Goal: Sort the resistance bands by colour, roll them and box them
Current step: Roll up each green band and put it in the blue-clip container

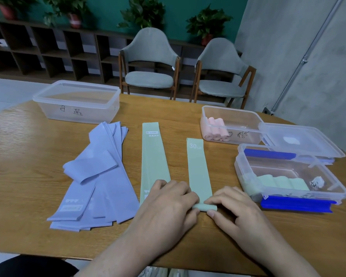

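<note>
A pale green band marked 30 LB [198,164] lies flat on the wooden table [28,156], its near end rolled into a small coil. My left hand [168,204] and my right hand [234,206] both pinch that coil from either side. A second green band [153,156] lies flat just to the left, partly under my left hand. Several lavender bands [100,176] are fanned out further left. Rolled green bands sit in the near clear box [248,176] on the right. Rolled pink bands [217,129] sit in the clear box [234,112] behind it.
An empty clear box [76,100] stands at the table's far left. A clear lid [302,138] lies at the right beside the pink box. Blue clip handles [296,203] edge the near box. Two grey chairs [150,62] stand beyond the table.
</note>
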The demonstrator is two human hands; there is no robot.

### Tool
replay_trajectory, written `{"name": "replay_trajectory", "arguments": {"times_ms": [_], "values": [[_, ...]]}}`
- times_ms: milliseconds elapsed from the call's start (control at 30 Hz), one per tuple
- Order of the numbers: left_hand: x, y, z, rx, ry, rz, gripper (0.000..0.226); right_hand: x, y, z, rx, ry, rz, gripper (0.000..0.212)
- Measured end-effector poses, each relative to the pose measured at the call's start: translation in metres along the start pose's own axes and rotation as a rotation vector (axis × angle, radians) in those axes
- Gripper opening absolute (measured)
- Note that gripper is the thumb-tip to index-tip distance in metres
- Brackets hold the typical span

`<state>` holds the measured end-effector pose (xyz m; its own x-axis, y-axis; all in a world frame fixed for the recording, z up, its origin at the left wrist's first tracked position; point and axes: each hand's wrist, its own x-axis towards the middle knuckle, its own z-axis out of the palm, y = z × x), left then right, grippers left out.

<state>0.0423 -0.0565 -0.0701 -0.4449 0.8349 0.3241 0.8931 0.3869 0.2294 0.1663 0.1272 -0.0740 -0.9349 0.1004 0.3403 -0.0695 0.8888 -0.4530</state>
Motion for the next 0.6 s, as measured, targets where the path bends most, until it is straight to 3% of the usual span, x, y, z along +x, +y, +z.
{"name": "replay_trajectory", "arguments": {"times_ms": [167, 300, 600], "values": [[-0.0002, 0.0006, -0.0012, -0.021, -0.003, -0.008, 0.027, 0.0003, 0.0017, 0.0018, -0.020, 0.008, 0.031, 0.017], [-0.0002, 0.0013, -0.0010, -0.023, 0.008, -0.010, 0.019, -0.0003, 0.0009, 0.0013, -0.036, -0.001, 0.030, 0.029], [0.0003, -0.0003, 0.0015, -0.006, 0.015, -0.021, 0.030, -0.0005, 0.0020, 0.0023, -0.024, 0.022, 0.039, 0.024]]}}
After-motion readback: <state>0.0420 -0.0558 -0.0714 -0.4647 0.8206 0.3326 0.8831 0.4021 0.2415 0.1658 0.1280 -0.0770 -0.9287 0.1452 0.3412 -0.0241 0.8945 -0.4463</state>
